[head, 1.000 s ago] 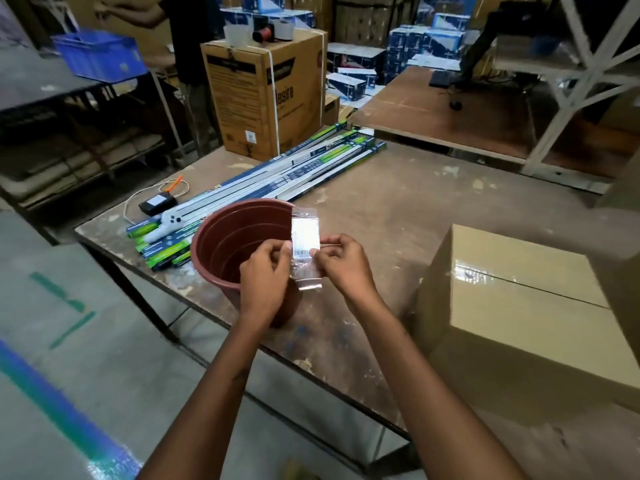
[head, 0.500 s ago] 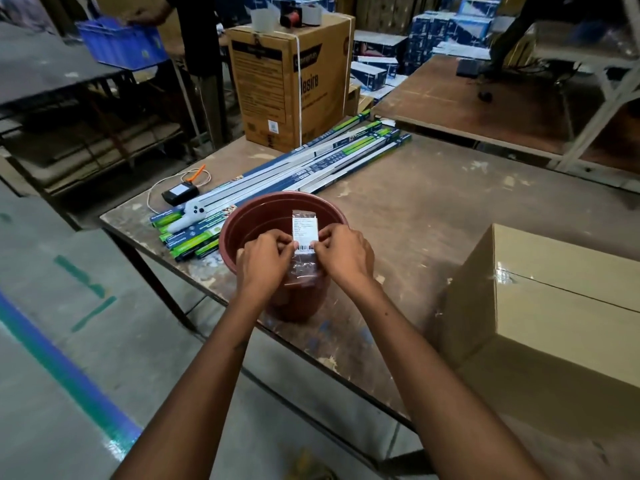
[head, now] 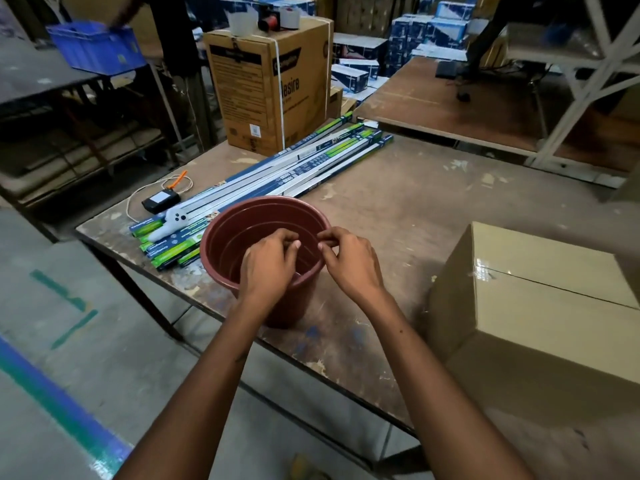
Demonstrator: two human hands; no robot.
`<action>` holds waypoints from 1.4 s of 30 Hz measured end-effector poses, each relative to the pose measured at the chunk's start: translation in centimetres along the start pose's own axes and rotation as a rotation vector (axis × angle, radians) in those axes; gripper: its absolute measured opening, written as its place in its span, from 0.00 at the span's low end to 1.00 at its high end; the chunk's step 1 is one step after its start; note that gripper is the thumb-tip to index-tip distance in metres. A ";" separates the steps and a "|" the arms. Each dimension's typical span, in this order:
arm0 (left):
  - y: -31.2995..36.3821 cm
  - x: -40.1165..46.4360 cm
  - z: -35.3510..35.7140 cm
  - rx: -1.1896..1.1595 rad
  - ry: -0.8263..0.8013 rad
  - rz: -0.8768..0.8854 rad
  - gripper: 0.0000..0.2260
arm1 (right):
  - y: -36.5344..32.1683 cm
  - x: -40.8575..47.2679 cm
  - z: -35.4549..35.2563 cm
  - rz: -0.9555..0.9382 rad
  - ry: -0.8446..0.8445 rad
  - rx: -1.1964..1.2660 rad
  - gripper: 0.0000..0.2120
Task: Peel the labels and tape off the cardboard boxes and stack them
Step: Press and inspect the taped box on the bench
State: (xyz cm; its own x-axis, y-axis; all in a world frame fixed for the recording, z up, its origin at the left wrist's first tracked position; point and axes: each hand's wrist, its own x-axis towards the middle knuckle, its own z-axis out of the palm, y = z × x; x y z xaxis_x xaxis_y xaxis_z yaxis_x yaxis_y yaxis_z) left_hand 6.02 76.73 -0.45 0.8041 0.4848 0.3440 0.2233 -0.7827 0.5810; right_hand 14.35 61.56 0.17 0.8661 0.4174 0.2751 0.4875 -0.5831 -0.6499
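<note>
I see both hands over the mouth of the brown bucket on the surface. The left hand has its fingers curled inward, and the right hand has its fingertips pinched together; whether either holds anything, I cannot tell. The cardboard box sits well apart, to the right of the right hand, its top seam taped.

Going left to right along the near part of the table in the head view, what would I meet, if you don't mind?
Black adapter → long tube-light boxes → brown plastic bucket → left hand → right hand → plain cardboard box.
</note>
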 end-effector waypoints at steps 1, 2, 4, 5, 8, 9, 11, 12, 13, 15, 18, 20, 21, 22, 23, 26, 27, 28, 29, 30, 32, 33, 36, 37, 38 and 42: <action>0.9 -0.1 0.3 -0.026 0.004 0.044 0.10 | 0.5 -0.3 -0.6 -0.018 0.003 -0.002 0.10; 2.0 -0.1 0.8 -0.046 0.003 0.091 0.10 | 1.0 -0.6 -1.3 -0.033 0.012 -0.014 0.10; 4.3 -0.2 2.1 -0.075 -0.008 0.179 0.11 | 2.0 -1.2 -2.9 -0.063 0.044 -0.070 0.11; 5.6 -0.3 2.9 -0.093 -0.014 0.216 0.11 | 2.5 -1.5 -3.9 -0.077 0.065 -0.113 0.11; 9.2 -0.8 5.5 -0.168 -0.050 0.295 0.10 | 4.2 -2.3 -7.2 -0.083 0.114 -0.245 0.12; 10.5 -1.0 6.4 -0.201 -0.067 0.311 0.10 | 4.9 -2.6 -8.5 -0.073 0.128 -0.283 0.13; 12.9 -1.5 7.8 -0.255 -0.089 0.342 0.11 | 6.4 -3.4 -11.0 -0.056 0.165 -0.340 0.13; 14.2 -1.9 8.5 -0.271 -0.099 0.363 0.10 | 7.3 -4.0 -12.3 -0.039 0.183 -0.355 0.13; 15.5 -2.4 9.3 -0.274 -0.109 0.388 0.10 | 8.2 -4.7 -13.6 -0.017 0.202 -0.364 0.13; 17.7 -3.2 10.8 -0.273 -0.151 0.434 0.10 | 10.0 -6.1 -16.0 0.031 0.233 -0.387 0.13; 20.3 -4.1 12.9 -0.253 -0.247 0.449 0.14 | 12.9 -8.1 -19.1 0.121 0.270 -0.443 0.14; 22.4 -4.7 14.4 -0.212 -0.349 0.429 0.19 | 15.6 -9.8 -21.5 0.212 0.301 -0.492 0.15; 23.2 -5.0 15.0 -0.189 -0.404 0.395 0.22 | 17.0 -10.5 -22.7 0.253 0.313 -0.514 0.15; 24.1 -5.3 15.5 -0.169 -0.450 0.362 0.25 | 18.3 -11.2 -23.9 0.291 0.320 -0.527 0.15; 24.9 -5.5 15.9 -0.153 -0.476 0.333 0.27 | 19.5 -11.9 -25.0 0.313 0.319 -0.525 0.15; 26.2 -5.6 16.8 -0.143 -0.473 0.258 0.32 | 22.3 -13.0 -27.3 0.291 0.279 -0.472 0.14; 26.5 -5.6 17.1 -0.142 -0.470 0.226 0.34 | 23.0 -13.3 -27.7 0.286 0.264 -0.472 0.14; 26.6 -5.6 17.4 -0.140 -0.477 0.192 0.36 | 23.7 -13.5 -28.1 0.297 0.253 -0.481 0.13; 26.8 -5.4 17.7 -0.133 -0.496 0.156 0.38 | 24.5 -13.6 -28.3 0.318 0.249 -0.483 0.13; 27.0 -5.3 17.9 -0.122 -0.519 0.127 0.41 | 25.1 -13.8 -28.6 0.352 0.248 -0.461 0.13; 27.7 -4.9 18.1 -0.112 -0.559 0.082 0.46 | 26.1 -13.6 -29.2 0.424 0.225 -0.347 0.16; 28.1 -4.8 18.2 -0.114 -0.573 0.067 0.48 | 26.3 -13.4 -29.6 0.445 0.197 -0.288 0.18; 28.9 -4.1 18.3 -0.115 -0.581 0.071 0.53 | 26.5 -12.2 -30.0 0.486 0.142 -0.253 0.22; 29.1 -4.0 18.3 -0.119 -0.560 0.089 0.54 | 26.3 -11.9 -30.0 0.509 0.163 -0.252 0.23; 29.1 -4.0 18.2 -0.133 -0.526 0.115 0.54 | 26.1 -11.8 -30.1 0.526 0.204 -0.236 0.24; 28.8 -4.3 17.2 -0.274 -0.381 0.201 0.55 | 24.6 -12.3 -29.6 0.431 0.412 -0.137 0.30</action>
State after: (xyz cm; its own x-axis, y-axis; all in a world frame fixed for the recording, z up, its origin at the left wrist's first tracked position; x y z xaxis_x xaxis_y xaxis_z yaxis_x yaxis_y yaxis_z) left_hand 18.44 45.37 2.17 0.9715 0.1186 0.2053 -0.0680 -0.6901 0.7205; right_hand 18.97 21.42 1.78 0.9468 -0.1638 0.2771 0.0702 -0.7351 -0.6743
